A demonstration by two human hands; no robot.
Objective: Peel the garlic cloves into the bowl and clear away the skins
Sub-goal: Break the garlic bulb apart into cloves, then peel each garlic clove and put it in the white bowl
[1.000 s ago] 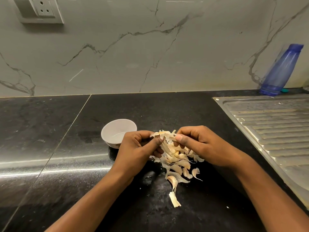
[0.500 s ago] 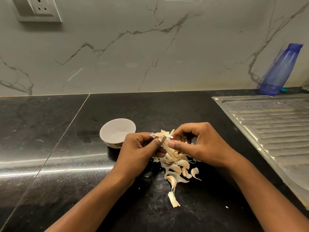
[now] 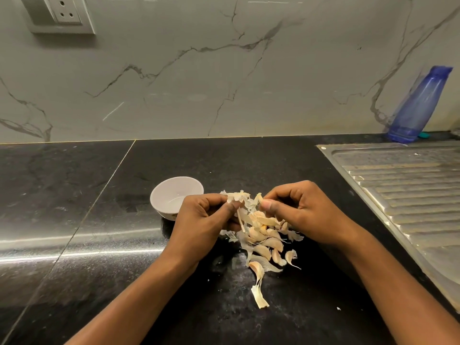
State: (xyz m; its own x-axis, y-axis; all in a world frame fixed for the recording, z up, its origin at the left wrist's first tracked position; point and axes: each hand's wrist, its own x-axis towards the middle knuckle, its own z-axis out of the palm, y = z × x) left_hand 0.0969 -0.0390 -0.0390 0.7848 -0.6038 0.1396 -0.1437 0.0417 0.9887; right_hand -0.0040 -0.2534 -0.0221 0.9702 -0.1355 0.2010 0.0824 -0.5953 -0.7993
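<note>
a: head view. what's changed in the last second?
b: little. the left hand point(image 3: 201, 220) and right hand point(image 3: 298, 215) stay close together over the heap of garlic cloves and skins point(image 3: 261, 242) on the black countertop point(image 3: 99, 195). both pinch the same papery skin point(image 3: 236, 196) at its top. the right thumb dipped toward the left hand and has come back up.
a: and for the task?
b: i'd judge the peeling is still early. the white bowl point(image 3: 174, 195), just behind the left hand, shows no clove i can make out.
a: what's hidden?
b: whether a clove sits inside that pinch, since curled fingers cover it. the bowl's near rim is behind the left knuckles. in the heap, cloves and loose skins are hard to tell apart.
</note>
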